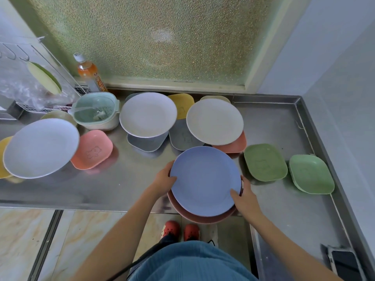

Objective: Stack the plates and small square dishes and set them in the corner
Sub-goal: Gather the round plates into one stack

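Observation:
A blue round plate (pixel 204 180) lies on top of a pink round plate (pixel 183 212) over the counter's front edge. My left hand (pixel 163 180) grips the stack's left rim and my right hand (pixel 244 196) grips its right rim. Farther back sit two white round plates (pixel 148 114) (pixel 214 121), resting on grey square dishes (pixel 145 143) (pixel 182 136), a pink square dish (pixel 239 144) and yellow ones (pixel 183 104). A pale blue plate (pixel 41 148) and a pink square dish (pixel 92 152) are at the left. Two green square dishes (pixel 264 162) (pixel 311 174) lie at the right.
The steel counter (pixel 121 179) has a raised rim along the right wall, forming a corner (pixel 296 100) at the back right. A mint colander bowl (pixel 96 111), a juice bottle (pixel 89 73) and a wire rack (pixel 38 82) stand back left. A phone (pixel 343 262) lies front right.

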Tool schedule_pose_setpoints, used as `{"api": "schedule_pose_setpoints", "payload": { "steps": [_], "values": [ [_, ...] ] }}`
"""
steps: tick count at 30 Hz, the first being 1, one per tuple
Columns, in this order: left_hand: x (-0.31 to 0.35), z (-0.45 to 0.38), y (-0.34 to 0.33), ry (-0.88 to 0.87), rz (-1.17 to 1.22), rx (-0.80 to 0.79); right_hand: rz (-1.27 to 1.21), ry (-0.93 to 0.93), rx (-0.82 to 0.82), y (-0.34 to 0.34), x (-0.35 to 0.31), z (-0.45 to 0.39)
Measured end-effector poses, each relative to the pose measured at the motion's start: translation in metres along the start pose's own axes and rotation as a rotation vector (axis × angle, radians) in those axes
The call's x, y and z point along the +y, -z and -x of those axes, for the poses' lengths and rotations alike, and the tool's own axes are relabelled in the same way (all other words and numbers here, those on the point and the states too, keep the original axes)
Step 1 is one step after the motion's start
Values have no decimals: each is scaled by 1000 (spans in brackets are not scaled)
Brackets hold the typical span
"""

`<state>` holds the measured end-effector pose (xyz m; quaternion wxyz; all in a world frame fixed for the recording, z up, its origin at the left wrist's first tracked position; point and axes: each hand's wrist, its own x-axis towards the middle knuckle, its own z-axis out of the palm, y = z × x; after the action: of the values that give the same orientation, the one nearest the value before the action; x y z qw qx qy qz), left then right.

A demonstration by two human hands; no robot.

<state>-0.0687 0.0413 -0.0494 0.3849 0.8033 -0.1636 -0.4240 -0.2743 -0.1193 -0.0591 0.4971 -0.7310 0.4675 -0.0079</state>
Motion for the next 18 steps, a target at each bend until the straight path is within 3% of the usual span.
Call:
{"api": "schedule_pose_setpoints", "payload": {
  "steps": [9, 18],
  "values": [
    [-25, 20, 28, 36, 184, 169, 37, 116, -104, -32, -20, 3],
    [-70, 34, 80, 185, 190, 464, -37, 207, -301, -87, -57, -8]
  ]
}}
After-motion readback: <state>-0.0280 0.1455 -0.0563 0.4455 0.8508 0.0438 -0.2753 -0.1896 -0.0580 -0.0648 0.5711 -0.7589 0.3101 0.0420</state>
